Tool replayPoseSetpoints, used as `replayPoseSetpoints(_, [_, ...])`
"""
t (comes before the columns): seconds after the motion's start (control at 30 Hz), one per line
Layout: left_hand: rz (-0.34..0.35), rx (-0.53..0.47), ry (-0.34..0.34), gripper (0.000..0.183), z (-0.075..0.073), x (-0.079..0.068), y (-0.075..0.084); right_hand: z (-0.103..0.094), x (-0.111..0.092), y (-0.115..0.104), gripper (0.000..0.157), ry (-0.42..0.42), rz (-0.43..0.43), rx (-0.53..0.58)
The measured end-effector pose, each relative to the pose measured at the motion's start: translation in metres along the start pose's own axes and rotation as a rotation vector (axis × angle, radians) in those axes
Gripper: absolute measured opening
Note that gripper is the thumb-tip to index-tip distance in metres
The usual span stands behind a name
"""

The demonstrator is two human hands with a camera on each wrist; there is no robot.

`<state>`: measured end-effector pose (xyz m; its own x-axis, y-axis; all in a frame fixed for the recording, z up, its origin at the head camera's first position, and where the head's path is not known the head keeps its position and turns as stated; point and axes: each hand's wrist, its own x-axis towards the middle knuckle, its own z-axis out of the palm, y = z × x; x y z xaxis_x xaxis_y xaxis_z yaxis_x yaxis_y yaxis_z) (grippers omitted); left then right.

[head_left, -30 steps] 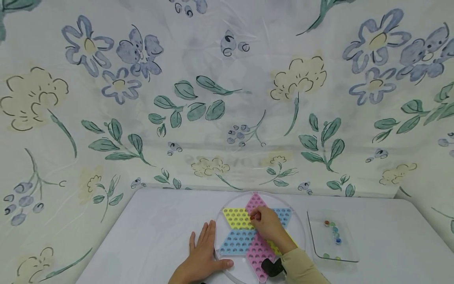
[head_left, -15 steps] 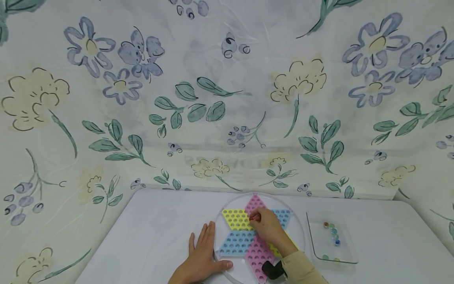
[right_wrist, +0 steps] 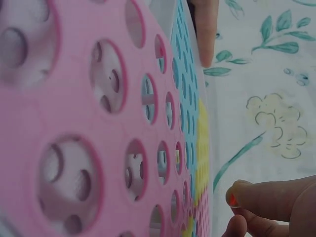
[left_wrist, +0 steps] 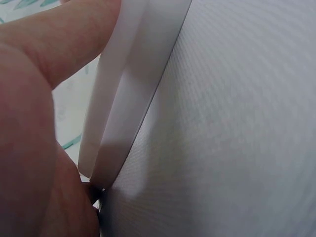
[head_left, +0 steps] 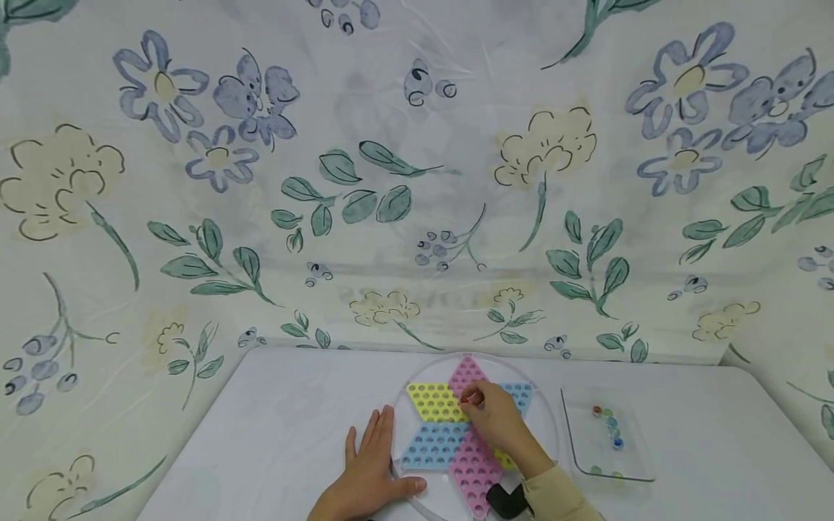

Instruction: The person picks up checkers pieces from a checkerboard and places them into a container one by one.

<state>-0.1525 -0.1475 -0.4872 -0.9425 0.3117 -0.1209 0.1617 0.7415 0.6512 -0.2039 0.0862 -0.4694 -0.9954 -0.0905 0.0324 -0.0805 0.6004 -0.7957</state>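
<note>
A round Chinese checkers board [head_left: 435, 447] lies on the table, its star made of pink, yellow and blue sections full of holes. Over the middle of the star, my right hand [head_left: 500, 418] pinches a small red marble between thumb and forefinger. That marble [right_wrist: 233, 200] shows in the right wrist view as a clear bead with an orange-red core, largely covered by the fingertips. My left hand [head_left: 373, 463] rests at the board's left edge, fingers straight and thumb across the rim. The left wrist view has the pale board rim [left_wrist: 126, 94] close beside the hand.
To the right of the board stands a clear plastic tray [head_left: 569, 430]. Several glass marbles [head_left: 617, 443] lie in it, red-brown, green and blue. A flower-printed cloth [head_left: 417, 217] hangs behind the white table [head_left: 274, 434]. A black device [head_left: 507, 501] sits at the right wrist.
Both hands keep almost the same place. The right fingertips shift slightly around the red marble, and the head view drifts a little.
</note>
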Motion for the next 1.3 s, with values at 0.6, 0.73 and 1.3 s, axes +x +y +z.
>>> replayPoseSetpoints(0.6, [-0.016,0.013,-0.010,0.127,-0.003,0.000,0.000,-0.015,-0.017,-0.007,0.014,0.007,-0.081,0.017])
replayPoseSetpoints(0.73, [-0.016,0.015,-0.013,0.127,-0.003,0.001,0.000,-0.017,-0.023,-0.007,0.012,0.029,-0.107,0.015])
replayPoseSetpoints(1.3, [-0.019,0.015,-0.013,0.128,-0.001,0.000,-0.003,-0.029,-0.040,-0.003,0.012,0.082,-0.109,0.013])
